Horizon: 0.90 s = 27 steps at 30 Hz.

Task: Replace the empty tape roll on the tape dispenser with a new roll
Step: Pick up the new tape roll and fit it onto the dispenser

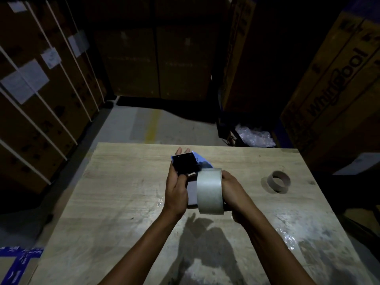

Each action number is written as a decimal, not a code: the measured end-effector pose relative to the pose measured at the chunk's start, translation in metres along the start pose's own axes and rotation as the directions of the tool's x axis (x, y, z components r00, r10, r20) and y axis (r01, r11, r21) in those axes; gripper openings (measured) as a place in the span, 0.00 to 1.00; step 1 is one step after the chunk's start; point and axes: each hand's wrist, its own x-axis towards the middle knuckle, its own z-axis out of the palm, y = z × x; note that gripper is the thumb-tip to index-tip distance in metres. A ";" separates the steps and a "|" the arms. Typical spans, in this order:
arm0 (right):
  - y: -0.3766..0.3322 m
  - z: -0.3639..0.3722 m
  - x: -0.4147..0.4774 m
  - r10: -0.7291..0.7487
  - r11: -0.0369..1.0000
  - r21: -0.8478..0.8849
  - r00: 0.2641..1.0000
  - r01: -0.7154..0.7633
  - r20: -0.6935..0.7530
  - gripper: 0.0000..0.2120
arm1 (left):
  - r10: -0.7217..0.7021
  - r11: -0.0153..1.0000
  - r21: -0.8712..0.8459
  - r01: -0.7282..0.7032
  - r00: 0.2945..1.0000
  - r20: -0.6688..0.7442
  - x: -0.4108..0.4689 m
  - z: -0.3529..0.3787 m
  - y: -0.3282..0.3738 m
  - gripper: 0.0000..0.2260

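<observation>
Above the middle of the wooden table (123, 202) I hold a blue and black tape dispenser (186, 163). My left hand (176, 188) grips its body from the left side. A full roll of clear tape (209, 191) sits against the dispenser's right side, and my right hand (232, 192) is closed around it from the right. The dispenser's hub is hidden behind the roll. An empty brown cardboard tape core (278, 181) lies on the table to the right, apart from both hands.
Stacked cardboard boxes (51, 89) line the left side and the back. A large printed carton (337, 95) stands at the right. Crumpled clear plastic (255, 135) lies on the floor beyond the table's far edge. Shiny tape scraps (285, 235) stick to the tabletop near my right forearm.
</observation>
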 end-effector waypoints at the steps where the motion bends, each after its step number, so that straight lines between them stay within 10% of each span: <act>1: 0.002 0.002 -0.003 -0.093 0.995 -0.030 0.994 0.092 -0.059 0.10 | -0.029 0.999 -0.027 0.029 1.000 -0.008 0.000 0.001 0.000 0.23; 7: -0.005 0.005 -0.031 -0.592 0.753 -0.482 0.781 0.447 -0.201 0.09 | -0.328 0.888 -0.315 0.336 0.941 0.080 0.005 0.005 0.000 0.25; 10: -0.012 0.003 -0.041 -0.592 0.711 -0.578 0.784 0.399 -0.187 0.09 | -0.345 0.854 -0.379 0.357 0.933 0.103 0.005 0.006 -0.008 0.14; 27: -0.017 0.005 -0.048 -0.378 0.760 -0.632 0.894 0.151 -0.241 0.38 | -0.427 0.643 -0.544 0.539 0.842 0.330 -0.011 0.024 -0.010 0.21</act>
